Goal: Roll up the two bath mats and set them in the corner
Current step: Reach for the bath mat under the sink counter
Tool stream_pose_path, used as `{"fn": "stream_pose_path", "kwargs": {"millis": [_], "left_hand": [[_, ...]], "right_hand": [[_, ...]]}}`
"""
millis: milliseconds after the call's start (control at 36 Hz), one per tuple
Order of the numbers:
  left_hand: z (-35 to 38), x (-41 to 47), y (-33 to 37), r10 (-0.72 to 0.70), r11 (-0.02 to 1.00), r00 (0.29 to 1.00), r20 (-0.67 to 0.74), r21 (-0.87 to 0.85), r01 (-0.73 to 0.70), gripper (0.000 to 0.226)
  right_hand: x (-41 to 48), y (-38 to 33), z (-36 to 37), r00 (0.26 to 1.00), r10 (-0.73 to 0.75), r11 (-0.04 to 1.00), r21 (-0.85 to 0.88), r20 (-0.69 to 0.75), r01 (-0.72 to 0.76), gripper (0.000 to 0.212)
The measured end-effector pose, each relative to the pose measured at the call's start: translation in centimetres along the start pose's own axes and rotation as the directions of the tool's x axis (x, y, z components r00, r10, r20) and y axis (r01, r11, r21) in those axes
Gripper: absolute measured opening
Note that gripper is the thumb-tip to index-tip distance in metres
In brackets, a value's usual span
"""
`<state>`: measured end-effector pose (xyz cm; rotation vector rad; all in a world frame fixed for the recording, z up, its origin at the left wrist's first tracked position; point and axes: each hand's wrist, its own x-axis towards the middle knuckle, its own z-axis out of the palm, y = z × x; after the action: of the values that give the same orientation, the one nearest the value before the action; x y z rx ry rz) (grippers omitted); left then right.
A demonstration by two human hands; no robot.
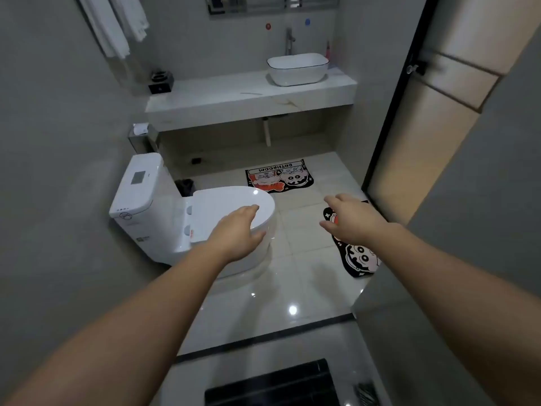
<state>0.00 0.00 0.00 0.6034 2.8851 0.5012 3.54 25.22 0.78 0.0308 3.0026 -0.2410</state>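
Both hands empty, fingers loosely spread: left hand [238, 232] over toilet [187, 221]; right hand [351, 218] above near mat [355, 253]. Far mat [279, 175] flat beyond.

I have both arms stretched forward at mid-frame, palms down, fingers loose and holding nothing. My left hand [238, 230] hovers in front of the closed toilet [164, 212] lid; my right hand [352, 216] overlaps the upper end of the near bath mat [355, 256], lying flat on the tiled floor [304, 253] at centre right. The far bath mat [279, 175] lies flat below the desk [248, 98], which carries a white basin [297, 68]. Towels [114, 22] hang upper left.
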Motion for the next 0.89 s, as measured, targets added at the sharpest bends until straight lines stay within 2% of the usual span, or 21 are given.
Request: {"fn": "stream_pose_path", "kwargs": {"millis": [444,722,889], "left_hand": [[0.2,10.2,-1.7,0.000,0.999,1.000,0.003,-0.034,0.001,0.064],[-0.6,19.1,-5.4,-0.016,0.996,0.999,0.032,-0.083,0.018,0.064],[-0.4,23.2,-7.7,0.030,0.996,0.996,0.079,-0.087,-0.023,0.064]], "right_hand": [[8.3,1.6,-0.5,1.000,0.029,0.999,-0.018,-0.007,-0.029,0.056],[16.5,1.6,-1.9,0.992,0.125,0.992,-0.015,-0.022,-0.125,0.058],[20.0,1.2,-1.0,0.984,0.179,0.984,0.007,0.001,-0.179,0.056]]}}
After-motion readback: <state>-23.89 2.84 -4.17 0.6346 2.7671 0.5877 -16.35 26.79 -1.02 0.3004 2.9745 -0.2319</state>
